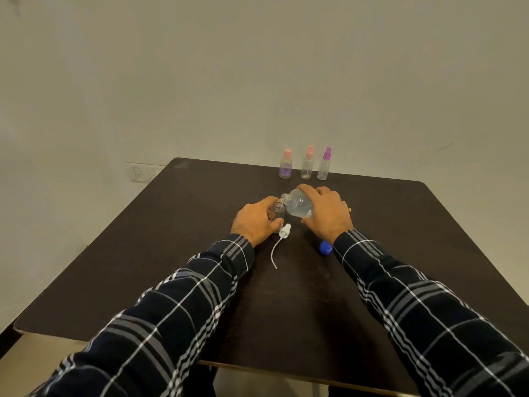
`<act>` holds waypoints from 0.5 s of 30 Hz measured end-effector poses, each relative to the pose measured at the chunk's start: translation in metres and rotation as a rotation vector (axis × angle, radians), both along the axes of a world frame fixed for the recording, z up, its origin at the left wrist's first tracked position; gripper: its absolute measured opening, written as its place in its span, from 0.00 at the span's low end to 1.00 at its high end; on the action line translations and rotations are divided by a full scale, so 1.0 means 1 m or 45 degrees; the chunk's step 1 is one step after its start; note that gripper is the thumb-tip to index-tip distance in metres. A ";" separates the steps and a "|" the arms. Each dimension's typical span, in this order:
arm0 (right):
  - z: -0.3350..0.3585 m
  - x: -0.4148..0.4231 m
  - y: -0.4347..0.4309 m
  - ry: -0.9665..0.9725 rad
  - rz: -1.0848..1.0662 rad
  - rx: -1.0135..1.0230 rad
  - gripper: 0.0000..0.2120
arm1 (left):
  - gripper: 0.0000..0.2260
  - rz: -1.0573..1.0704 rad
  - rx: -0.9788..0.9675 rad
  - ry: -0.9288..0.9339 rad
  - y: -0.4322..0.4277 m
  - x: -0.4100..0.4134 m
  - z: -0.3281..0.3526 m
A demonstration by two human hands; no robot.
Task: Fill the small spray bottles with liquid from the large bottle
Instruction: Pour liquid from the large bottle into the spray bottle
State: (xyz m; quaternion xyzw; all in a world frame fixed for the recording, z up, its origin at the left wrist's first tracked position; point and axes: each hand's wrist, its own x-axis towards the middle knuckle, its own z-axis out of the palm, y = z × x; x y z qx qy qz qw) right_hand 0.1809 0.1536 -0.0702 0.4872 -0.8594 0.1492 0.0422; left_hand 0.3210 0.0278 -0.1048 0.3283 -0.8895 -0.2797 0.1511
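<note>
On my feed the left hand (256, 220) is wrapped round a small clear bottle (277, 212) that stands upright near the middle of the dark table (143, 267). The fingers curl round its far side and the thumb presses the near side. The bottle's neck is uncovered.

The right hand (326, 213) grips the large bottle (299, 206) from above, fingers clamped over its body. It holds the bottle tipped to the left, with its open mouth just above the small bottle's neck. Clear liquid lies along the lower side of the large bottle. I cannot make out whether a stream runs between the two mouths; that spot is too small in my view. A ring (349, 210) shows on the right hand.

A white spray head (284, 231) lies on the table just beside the left hand, its thin dip tube trailing toward the near edge. A blue cap (325, 247) lies by the right wrist, partly hidden by the plaid sleeve (400, 285).

Along the far edge, right of its middle, three more small bottles stand upright in a close row: a pink-capped bottle (285, 164), a pink-topped spray bottle (308, 163) and a purple-topped spray bottle (324, 164).
</note>
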 end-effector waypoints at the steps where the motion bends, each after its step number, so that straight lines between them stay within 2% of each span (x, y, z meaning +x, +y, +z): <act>1: 0.000 0.000 0.000 0.003 0.000 0.002 0.39 | 0.23 -0.003 -0.001 -0.002 0.000 0.000 0.000; 15: 0.003 -0.001 -0.001 0.022 0.002 0.024 0.39 | 0.24 0.008 0.021 0.011 -0.002 -0.001 0.000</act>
